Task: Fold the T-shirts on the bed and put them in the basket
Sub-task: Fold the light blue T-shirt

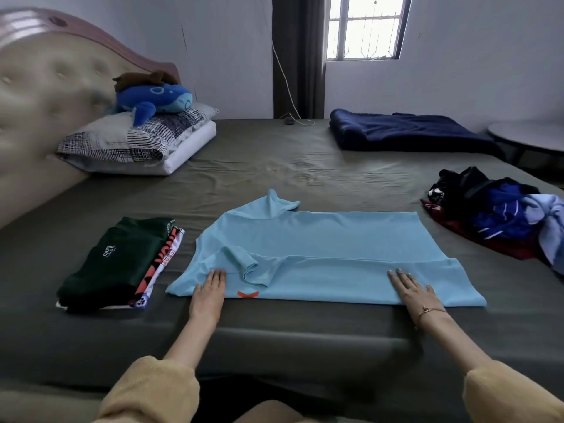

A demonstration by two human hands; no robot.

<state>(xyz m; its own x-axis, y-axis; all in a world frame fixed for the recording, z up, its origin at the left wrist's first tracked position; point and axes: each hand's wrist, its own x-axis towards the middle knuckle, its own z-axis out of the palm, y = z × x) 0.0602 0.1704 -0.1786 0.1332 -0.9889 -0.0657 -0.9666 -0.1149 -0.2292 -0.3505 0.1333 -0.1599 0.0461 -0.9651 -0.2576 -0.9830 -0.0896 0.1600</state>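
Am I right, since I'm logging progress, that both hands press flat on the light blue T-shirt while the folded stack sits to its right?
Not quite. In the head view both hands, left hand and right hand, press flat on the light blue T-shirt, but the folded stack sits to its left.

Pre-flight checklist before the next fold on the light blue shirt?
1. Both hands flat on the light blue T-shirt: ok; left hand and right hand press its near edge.
2. Near side folded in: ok.
3. Far sleeve tucked: not ok, it sticks out.
4. Folded stack apart from the shirt: ok.
5. Unfolded pile off the shirt: ok.
6. Basket in reach: cannot tell, none in view.
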